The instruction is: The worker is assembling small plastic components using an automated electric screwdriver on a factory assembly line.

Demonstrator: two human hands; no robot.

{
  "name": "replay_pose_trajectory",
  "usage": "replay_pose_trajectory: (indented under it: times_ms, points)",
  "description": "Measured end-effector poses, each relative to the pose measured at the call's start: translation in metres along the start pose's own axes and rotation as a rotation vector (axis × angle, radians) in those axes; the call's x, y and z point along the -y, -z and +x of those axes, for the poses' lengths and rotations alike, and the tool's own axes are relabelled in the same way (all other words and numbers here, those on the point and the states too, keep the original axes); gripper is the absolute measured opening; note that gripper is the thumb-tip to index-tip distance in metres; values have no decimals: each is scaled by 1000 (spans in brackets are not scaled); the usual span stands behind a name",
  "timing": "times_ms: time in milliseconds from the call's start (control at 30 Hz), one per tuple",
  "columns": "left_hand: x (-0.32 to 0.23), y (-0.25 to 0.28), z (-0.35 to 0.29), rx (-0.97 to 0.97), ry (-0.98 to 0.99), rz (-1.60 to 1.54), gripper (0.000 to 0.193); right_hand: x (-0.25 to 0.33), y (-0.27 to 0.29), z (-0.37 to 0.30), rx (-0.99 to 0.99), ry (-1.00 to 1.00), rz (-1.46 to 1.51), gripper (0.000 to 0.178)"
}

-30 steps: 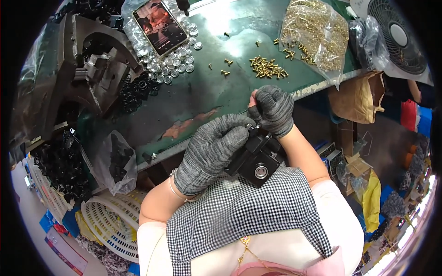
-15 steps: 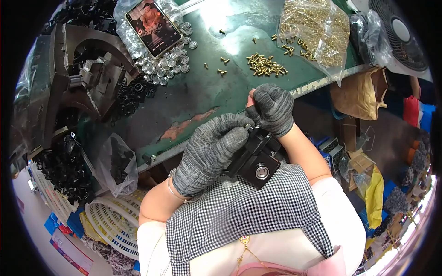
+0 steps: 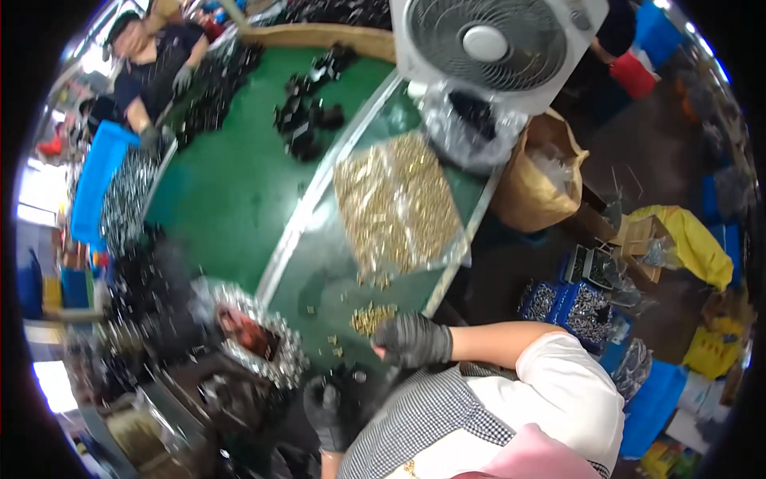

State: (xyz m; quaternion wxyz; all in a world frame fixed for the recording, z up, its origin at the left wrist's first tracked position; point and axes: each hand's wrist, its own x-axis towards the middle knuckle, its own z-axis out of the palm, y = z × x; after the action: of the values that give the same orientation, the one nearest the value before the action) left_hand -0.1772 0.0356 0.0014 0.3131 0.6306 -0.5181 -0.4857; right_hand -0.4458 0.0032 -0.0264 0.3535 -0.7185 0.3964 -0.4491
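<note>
My left hand (image 3: 327,409), in a dark grey knitted glove, is closed at the side of a black plastic part (image 3: 351,391) with a round silver piece in its face. Blur hides much of that part and where the fingers grip it. My right hand (image 3: 416,340), in a matching glove, has its fingers curled in beside a small pile of brass screws (image 3: 369,319) on the green table (image 3: 311,279). Whatever those curled fingers hold is hidden. Beyond the pile lies a clear bag of brass screws (image 3: 399,203).
A phone (image 3: 249,331) rests on silver round pieces at the left, near a dark machine (image 3: 231,399). At the back stand a fan (image 3: 487,44) and a brown paper bag (image 3: 538,199). Far left, a co-worker (image 3: 155,64) is at a heap of black parts (image 3: 211,96).
The view has swung, bringing the fan and co-worker into sight. My right hand has left the black part and come to the screw pile; my left stays with the part.
</note>
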Motion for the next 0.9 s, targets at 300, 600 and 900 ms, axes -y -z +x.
replay_pose_trajectory:
  times_ms: [300,600,900]
  points:
    - [-20,-29,44,99,-15,-313,40,40,309,29,-830,191,-814,10]
    - [-136,-151,113,141,-112,-196,39,13,594,50,-1390,101,0,20]
    - [-165,-216,138,98,-115,-78,38,-108,633,80,-693,-324,275,10]
